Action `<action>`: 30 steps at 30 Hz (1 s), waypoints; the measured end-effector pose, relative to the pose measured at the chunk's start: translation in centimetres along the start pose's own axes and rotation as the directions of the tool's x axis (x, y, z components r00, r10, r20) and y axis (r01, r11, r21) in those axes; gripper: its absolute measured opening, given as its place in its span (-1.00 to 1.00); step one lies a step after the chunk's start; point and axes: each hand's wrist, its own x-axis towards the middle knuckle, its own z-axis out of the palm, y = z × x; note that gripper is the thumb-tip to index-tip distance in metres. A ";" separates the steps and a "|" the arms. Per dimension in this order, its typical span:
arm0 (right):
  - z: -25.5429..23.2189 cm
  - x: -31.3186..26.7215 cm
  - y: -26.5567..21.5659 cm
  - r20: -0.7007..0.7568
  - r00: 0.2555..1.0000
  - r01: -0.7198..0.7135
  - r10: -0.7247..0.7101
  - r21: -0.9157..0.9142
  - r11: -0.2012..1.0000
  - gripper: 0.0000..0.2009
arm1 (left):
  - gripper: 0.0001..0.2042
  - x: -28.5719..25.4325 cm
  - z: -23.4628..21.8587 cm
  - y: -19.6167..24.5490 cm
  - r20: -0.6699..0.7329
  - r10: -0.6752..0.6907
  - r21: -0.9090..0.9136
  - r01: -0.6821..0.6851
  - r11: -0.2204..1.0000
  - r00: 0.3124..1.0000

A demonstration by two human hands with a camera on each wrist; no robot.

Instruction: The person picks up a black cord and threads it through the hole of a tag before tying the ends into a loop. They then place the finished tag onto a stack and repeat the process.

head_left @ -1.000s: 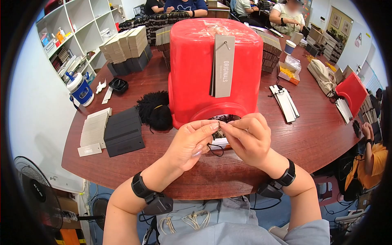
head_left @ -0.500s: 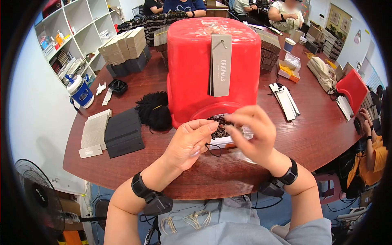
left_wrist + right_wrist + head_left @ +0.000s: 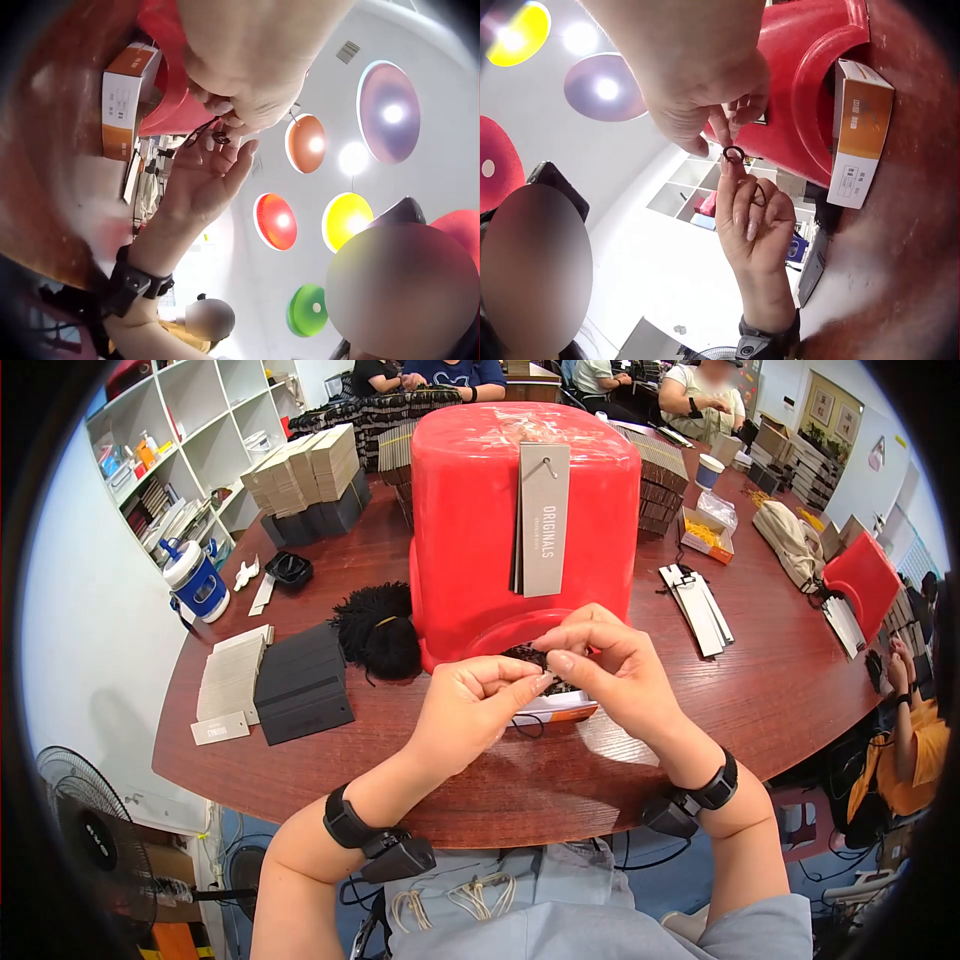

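Note:
Both hands meet in front of the red bin [image 3: 520,510], above a small box [image 3: 560,705] of dark pieces. My left hand [image 3: 460,710] pinches a thin black cord between thumb and fingertips; in the right wrist view the cord [image 3: 733,154] forms a small loop at the fingertips, and more of it hangs by the curled fingers. My right hand [image 3: 625,675] has thumb and forefinger at the same loop, its other fingers bent; whether it grips the cord is unclear. Grey tags [image 3: 543,520] hang on the bin's face.
Left on the table [image 3: 400,780] lie light tags [image 3: 232,680], dark tags [image 3: 300,685] and a black cord bundle [image 3: 380,630]. A blue-and-white jug [image 3: 197,582] stands behind them. White tags [image 3: 697,610] and a box of yellow pieces [image 3: 706,537] are right. People sit beyond.
My right hand came away from the left fingertips, then returned to them. My left hand has turned, its thumb now pointing further right, with the cord still in its fingers.

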 end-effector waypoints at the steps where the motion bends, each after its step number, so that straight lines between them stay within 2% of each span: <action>1: 0.1 -0.1 0.2 0.030 0.999 -0.027 0.025 0.051 0.998 -0.90 | -0.88 0.0 0.0 -0.2 0.013 0.027 0.045 -0.028 0.999 1.000; 2: 0.1 -0.2 0.3 0.060 0.997 -0.056 0.050 0.101 0.993 -0.91 | -0.90 0.0 0.1 -0.4 0.027 0.053 0.090 -0.055 0.994 0.998; 6: 0.2 -0.3 -0.1 0.018 0.996 -0.088 0.087 0.069 0.994 -0.92 | -0.88 0.1 0.1 -0.3 0.022 0.040 0.078 -0.042 0.996 0.999; 8: 0.6 -0.5 -0.3 -0.104 0.989 0.082 -0.100 -0.162 0.983 -0.93 | -0.88 0.1 0.1 -0.1 -0.012 -0.014 -0.005 0.014 1.000 1.000; 9: 0.8 -0.5 -0.3 -0.103 0.990 0.083 -0.100 -0.162 0.983 -0.93 | -0.88 0.2 0.1 -0.1 -0.014 -0.014 -0.005 0.014 1.000 1.000; 11: 1.2 -0.7 -0.3 -0.164 0.941 0.226 -0.295 -0.345 0.911 -0.90 | -0.88 0.2 0.2 -0.2 -0.033 -0.033 -0.117 0.029 0.993 0.999; 12: 1.3 -0.8 -0.3 -0.164 0.942 0.225 -0.294 -0.344 0.912 -0.90 | -0.88 0.1 0.2 -0.2 -0.034 -0.035 -0.118 0.030 0.993 0.999; 14: 1.4 -0.9 -0.1 -0.141 0.874 0.334 -0.466 -0.521 0.785 -0.87 | -0.88 0.1 0.3 -0.2 -0.003 -0.063 -0.272 0.059 0.960 0.998; 15: 1.4 -0.9 0.1 -0.141 0.874 0.334 -0.465 -0.521 0.785 -0.87 | -0.88 0.1 0.2 -0.3 -0.003 -0.063 -0.273 0.060 0.960 0.998; 17: 1.4 -0.7 0.5 -0.057 0.763 0.459 -0.644 -0.654 0.601 -0.84 | -0.88 0.1 0.1 -0.4 0.023 -0.123 -0.383 0.122 0.916 0.992; 21: 1.3 -0.8 0.4 0.021 0.700 0.530 -0.714 -0.685 0.500 -0.83 | -0.89 0.1 -0.3 -0.4 0.106 -0.148 -0.483 0.181 0.857 0.983; 25: 1.1 -0.8 0.0 0.064 0.690 0.564 -0.721 -0.671 0.481 -0.83 | -0.89 0.0 -0.1 0.2 0.050 -0.141 -0.445 0.148 0.883 0.989; 27: 1.1 -0.8 -0.4 -0.108 0.821 0.454 -0.560 -0.470 0.757 -0.88 | -0.89 0.0 -0.1 0.4 0.019 -0.137 -0.422 0.132 0.897 0.990; 28: 0.9 -0.5 -0.3 -0.109 0.821 0.454 -0.560 -0.470 0.757 -0.88 | -0.88 0.0 -0.1 0.4 0.016 -0.131 -0.406 0.126 0.905 0.991; 29: 0.7 -0.1 -0.1 -0.160 0.929 0.274 -0.334 -0.310 0.910 -0.90 | -0.87 -0.1 -0.1 0.4 0.013 -0.125 -0.390 0.120 0.913 0.992; 30: 0.4 0.1 0.0 -0.167 0.982 0.062 -0.084 -0.136 0.989 -0.91 | -0.87 -0.1 -0.1 0.4 0.013 -0.124 -0.390 0.120 0.913 0.992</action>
